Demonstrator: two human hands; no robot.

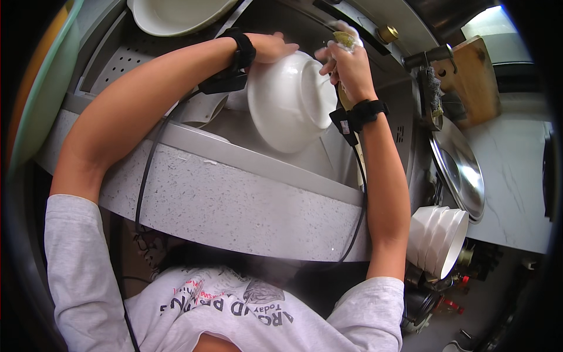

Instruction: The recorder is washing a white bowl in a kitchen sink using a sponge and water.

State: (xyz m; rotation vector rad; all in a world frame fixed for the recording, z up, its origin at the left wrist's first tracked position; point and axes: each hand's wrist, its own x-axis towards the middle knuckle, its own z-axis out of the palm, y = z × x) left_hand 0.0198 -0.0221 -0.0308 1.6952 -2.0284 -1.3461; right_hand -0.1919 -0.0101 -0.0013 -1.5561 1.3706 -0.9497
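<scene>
A large white bowl (281, 105) is tipped on its side over the sink (343, 154), with its foot ring facing right. My left hand (270, 47) holds it at the far left rim; some of the fingers are hidden behind it. Just right of the bowl's base, my right hand (349, 66) grips a yellow-green sponge (344, 39). White foam covers the fingertips there. Under my left wrist, other white dishware (202, 110) lies in the sink, partly hidden by the bowl and my arm.
A white oval dish (180, 15) stands at the back left by a perforated metal tray (125, 66). To the right are a metal lid (459, 169), stacked white bowls (440, 240) and a wooden cutting board (470, 83). The speckled counter edge (246, 202) runs before me.
</scene>
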